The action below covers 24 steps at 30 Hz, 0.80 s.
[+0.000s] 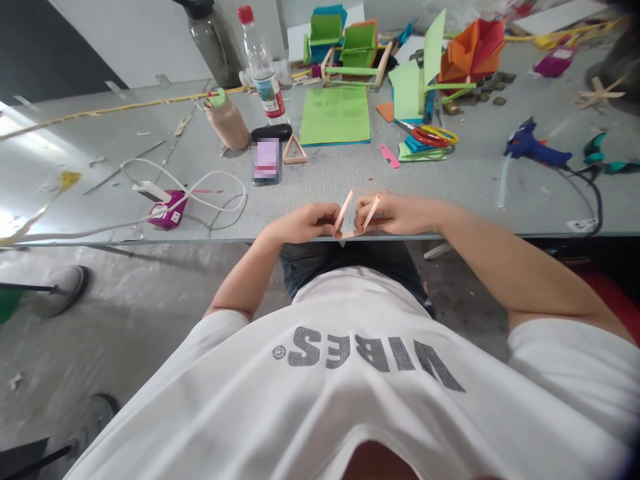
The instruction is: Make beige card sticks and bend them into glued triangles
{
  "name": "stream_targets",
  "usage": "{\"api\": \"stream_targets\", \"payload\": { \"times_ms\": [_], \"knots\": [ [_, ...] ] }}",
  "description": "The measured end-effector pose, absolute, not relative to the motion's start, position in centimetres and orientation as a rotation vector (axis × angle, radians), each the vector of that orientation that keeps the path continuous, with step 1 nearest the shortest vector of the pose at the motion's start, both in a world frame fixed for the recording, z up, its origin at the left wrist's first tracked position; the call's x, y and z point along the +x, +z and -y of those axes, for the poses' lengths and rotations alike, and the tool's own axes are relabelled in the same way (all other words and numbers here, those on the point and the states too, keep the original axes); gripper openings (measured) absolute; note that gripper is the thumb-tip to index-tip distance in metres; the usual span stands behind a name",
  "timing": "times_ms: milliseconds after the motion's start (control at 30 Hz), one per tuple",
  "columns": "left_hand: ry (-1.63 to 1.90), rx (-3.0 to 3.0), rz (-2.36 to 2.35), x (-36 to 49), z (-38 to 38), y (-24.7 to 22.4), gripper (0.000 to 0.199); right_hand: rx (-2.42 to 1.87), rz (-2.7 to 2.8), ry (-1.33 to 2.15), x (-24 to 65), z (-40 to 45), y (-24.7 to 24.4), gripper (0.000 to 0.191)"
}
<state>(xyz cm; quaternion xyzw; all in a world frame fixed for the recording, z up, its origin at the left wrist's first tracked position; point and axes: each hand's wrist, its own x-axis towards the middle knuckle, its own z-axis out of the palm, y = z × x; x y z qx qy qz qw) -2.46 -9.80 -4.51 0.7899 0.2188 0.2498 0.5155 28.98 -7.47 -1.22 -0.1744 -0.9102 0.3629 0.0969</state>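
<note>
At the front edge of the table, both my hands pinch a small frame of pale wooden sticks (344, 211). Two sticks stand up side by side, with a short piece across their lower ends. My left hand (317, 220) has its fingers closed on the left stick near its base. The right stick is gripped by my right hand (387, 212), whose fingertips are partly hidden. Beyond the hands lies a small wooden triangle (295, 158) beside a phone (267, 160). A pink cutter (389, 156) lies farther right.
Green sheets (336, 115), scissors (430, 135) and folded paper models (473, 50) occupy the back. A plastic bottle (267, 87) and a stick-filled cup (227, 123) stand back left. A blue glue gun (537, 145) lies right; a white cable (215, 177) loops left.
</note>
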Motion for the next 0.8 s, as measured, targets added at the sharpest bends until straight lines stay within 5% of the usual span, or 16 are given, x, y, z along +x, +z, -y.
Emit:
{"api": "stream_targets", "payload": {
  "times_ms": [800],
  "knots": [
    [0.616, 2.277, -0.806, -3.3, 10.4, -5.8, 0.015, -0.683, 2.7, 0.933, 29.0, 7.4, -4.2, 0.035]
  ]
}}
